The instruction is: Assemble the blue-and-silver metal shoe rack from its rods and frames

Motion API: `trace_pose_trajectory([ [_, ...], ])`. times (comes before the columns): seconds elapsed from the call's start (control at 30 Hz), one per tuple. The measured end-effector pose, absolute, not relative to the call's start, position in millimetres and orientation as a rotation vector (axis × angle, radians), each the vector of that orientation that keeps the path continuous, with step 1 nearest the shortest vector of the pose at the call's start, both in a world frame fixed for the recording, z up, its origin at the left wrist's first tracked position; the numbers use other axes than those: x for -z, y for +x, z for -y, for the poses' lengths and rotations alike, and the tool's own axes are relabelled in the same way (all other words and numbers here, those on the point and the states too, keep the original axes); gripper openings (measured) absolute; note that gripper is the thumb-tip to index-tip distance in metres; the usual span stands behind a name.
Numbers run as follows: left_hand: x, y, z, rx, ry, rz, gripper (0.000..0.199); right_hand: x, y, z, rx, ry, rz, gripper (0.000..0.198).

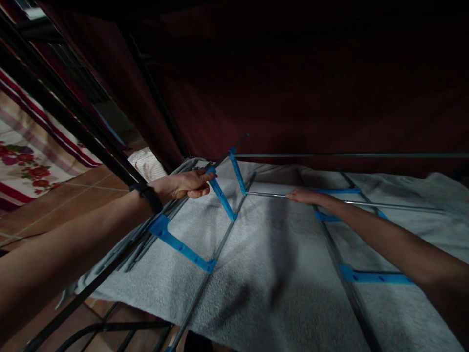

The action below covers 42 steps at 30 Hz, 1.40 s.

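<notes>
- Thin grey metal rod (pixel 344 202) lies level above the grey terry towel (pixel 278 274); right hand (pixel 308 196) grips its near end.
- Left hand (pixel 188 185) is clenched on a blue plastic bracket (pixel 221 195) of the folding rack.
- Floral cloth (pixel 25 161) far left.

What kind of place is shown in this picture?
Probably a room in a home: a tiled floor, a flowered cloth at the left, and a grey towel under a rack of metal rods with blue connectors.
</notes>
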<state>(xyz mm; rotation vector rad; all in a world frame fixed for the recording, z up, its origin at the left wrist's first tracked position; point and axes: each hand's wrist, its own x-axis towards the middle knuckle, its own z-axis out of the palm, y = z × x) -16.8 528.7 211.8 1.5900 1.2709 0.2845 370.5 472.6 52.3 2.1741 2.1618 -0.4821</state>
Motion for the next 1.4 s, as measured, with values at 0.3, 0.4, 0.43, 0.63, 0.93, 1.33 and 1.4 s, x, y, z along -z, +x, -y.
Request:
trace_pose_trajectory([
  [0.3,-206,-32,-544,-0.253,1.674,-1.290,0.029,-51,337,-455,0.171,2.161,-2.196,0.040],
  [0.4,-204,-23,-555,-0.295,1.745,-1.207,0.026,-54,322,-450,-0.007,2.045,-2.216,0.039],
  [0.43,-202,-18,-560,-0.330,1.761,-1.199,0.027,-55,319,-449,-0.033,2.035,-2.209,0.039],
  [0.63,-197,14,-572,-0.405,1.589,-1.307,0.052,-57,309,-450,-0.095,2.029,-2.182,0.046],
  [0.93,-200,17,-565,-0.336,1.424,-1.279,0.045,-71,303,-463,0.110,2.056,-2.179,0.048],
  [1.33,-210,19,-554,-0.299,1.464,-1.276,0.039,-58,319,-491,0.805,2.218,-2.070,0.044],
  [1.4,-208,17,-559,-0.274,1.468,-1.268,0.039,-57,323,-493,1.002,2.239,-2.000,0.043],
])
